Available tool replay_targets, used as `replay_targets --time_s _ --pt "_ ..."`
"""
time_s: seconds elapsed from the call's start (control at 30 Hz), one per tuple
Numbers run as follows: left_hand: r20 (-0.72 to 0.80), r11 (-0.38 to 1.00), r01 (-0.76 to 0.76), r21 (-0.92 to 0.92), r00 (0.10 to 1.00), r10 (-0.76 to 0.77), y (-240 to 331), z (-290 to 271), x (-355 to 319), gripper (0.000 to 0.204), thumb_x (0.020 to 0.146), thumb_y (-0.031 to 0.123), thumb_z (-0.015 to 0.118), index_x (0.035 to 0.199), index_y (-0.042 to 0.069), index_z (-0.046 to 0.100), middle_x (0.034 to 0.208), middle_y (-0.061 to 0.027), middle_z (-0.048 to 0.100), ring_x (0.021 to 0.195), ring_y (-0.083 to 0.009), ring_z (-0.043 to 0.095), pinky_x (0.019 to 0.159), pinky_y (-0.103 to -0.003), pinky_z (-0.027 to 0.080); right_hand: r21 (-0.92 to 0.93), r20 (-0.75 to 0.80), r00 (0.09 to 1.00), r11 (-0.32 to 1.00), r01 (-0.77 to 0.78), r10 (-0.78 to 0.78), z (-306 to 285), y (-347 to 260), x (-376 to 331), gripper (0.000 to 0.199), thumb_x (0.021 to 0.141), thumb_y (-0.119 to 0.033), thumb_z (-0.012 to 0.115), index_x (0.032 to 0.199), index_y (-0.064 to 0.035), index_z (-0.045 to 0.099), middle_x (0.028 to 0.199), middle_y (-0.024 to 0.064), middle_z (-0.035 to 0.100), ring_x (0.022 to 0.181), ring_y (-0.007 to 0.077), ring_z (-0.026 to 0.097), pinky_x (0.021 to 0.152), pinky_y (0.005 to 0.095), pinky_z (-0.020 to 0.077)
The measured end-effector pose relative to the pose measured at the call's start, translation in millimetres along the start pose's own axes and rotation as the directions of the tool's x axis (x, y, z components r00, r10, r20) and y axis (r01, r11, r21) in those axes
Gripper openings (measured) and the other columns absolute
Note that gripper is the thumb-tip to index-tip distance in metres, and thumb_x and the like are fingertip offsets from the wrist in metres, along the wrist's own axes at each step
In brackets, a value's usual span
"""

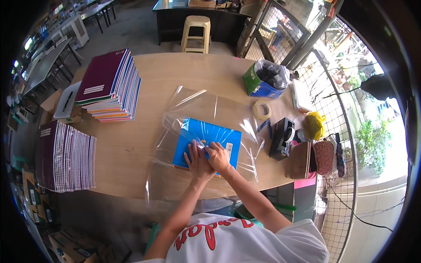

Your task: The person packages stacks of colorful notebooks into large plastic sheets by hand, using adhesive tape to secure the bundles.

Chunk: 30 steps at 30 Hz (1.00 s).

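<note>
A blue spiral-bound notebook point(193, 131) lies on the table in front of me, with a white label near its right side. Clear plastic film point(204, 101) is spread over it, creased and shiny, and reaches well past its edges. My left hand point(197, 165) rests on the covered notebook with its fingers stretched out. Close beside it, my right hand point(219, 158) is closed, its fingers curled and pinching the film over the middle of the notebook. The fingertips of the right hand are partly hidden.
Tall notebook stacks point(103, 76) point(68, 155) stand at the left of the table point(153, 70). Rightward are a tape roll point(262, 110), a black tape dispenser point(282, 138), a box with dark contents point(266, 79) and pouches point(325, 158). A beige stool point(196, 33) stands beyond.
</note>
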<state>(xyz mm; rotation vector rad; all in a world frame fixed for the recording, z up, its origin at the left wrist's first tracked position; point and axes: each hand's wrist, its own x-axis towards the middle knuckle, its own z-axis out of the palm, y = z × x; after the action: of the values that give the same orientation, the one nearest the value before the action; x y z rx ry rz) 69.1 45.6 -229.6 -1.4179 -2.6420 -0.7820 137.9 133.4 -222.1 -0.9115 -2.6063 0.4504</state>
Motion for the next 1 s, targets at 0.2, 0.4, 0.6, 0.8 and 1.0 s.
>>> replay_targets --time_s 0.2,0.4,0.6,0.8,1.0 --pt "0.257 0.76 -0.622 -0.188 0.716 0.649 -40.5 -83.0 21.6 0.108 0.062 0.039 0.087 0.15 0.006 0.032 0.151 -0.0145 0.037 0.141 -0.0352 0.033 0.118 -0.057 0.016 -0.089 0.15 0.984 0.99 0.109 -0.095 -16.3 -18.1 -34.7 0.103 0.07 -0.057 0.075 0.141 0.0084 0.04 0.133 0.0235 0.046 0.127 0.0403 0.043 0.111 0.0497 0.0321" --pt "0.487 0.761 -0.647 -0.056 0.648 0.586 -61.5 -61.2 40.2 0.115 0.056 0.054 0.085 0.149 0.009 0.035 0.148 -0.0099 0.043 0.137 -0.0313 0.041 0.118 -0.056 0.017 -0.093 0.12 0.992 0.995 0.041 -0.029 -26.9 -25.3 -43.7 0.098 0.076 -0.062 0.069 0.144 0.0025 0.04 0.143 0.0185 0.044 0.134 0.0356 0.041 0.115 0.0507 0.0272" --pt "0.502 0.857 -0.515 -0.024 0.735 0.456 -60.5 -62.5 27.2 0.11 0.055 0.053 0.086 0.148 0.017 0.038 0.152 -0.0028 0.037 0.143 -0.0258 0.031 0.112 -0.07 0.016 0.245 -0.288 0.933 0.959 -0.145 0.215 -83.2 64.1 -107.5 0.049 0.067 -0.011 0.085 0.112 -0.0047 0.066 0.111 0.0155 0.062 0.105 0.0342 0.061 0.091 0.0415 0.051" --pt "0.572 0.861 -0.507 -0.026 0.699 0.429 -44.2 -62.9 30.1 0.112 0.056 0.056 0.084 0.15 0.021 0.034 0.155 -0.002 0.031 0.144 -0.0264 0.029 0.108 -0.076 0.014 0.714 -0.215 0.119 0.239 -0.658 0.969 -164.7 258.1 -154.8 0.025 0.08 -0.022 0.076 0.088 0.0014 0.074 0.07 0.0102 0.066 0.061 0.0172 0.057 0.062 0.0349 0.0466" --pt "0.561 0.868 -0.496 0.013 0.722 0.404 -50.6 -55.6 30.1 0.119 0.052 0.06 0.083 0.152 0.023 0.031 0.156 0.0003 0.028 0.145 -0.0239 0.026 0.11 -0.077 0.01 0.597 -0.473 0.289 0.544 -0.59 0.832 -152.9 241.7 -136.7 0.026 0.081 -0.023 0.077 0.076 0.0025 0.074 0.056 0.003 0.057 0.053 0.0118 0.05 0.053 0.0325 0.0413"
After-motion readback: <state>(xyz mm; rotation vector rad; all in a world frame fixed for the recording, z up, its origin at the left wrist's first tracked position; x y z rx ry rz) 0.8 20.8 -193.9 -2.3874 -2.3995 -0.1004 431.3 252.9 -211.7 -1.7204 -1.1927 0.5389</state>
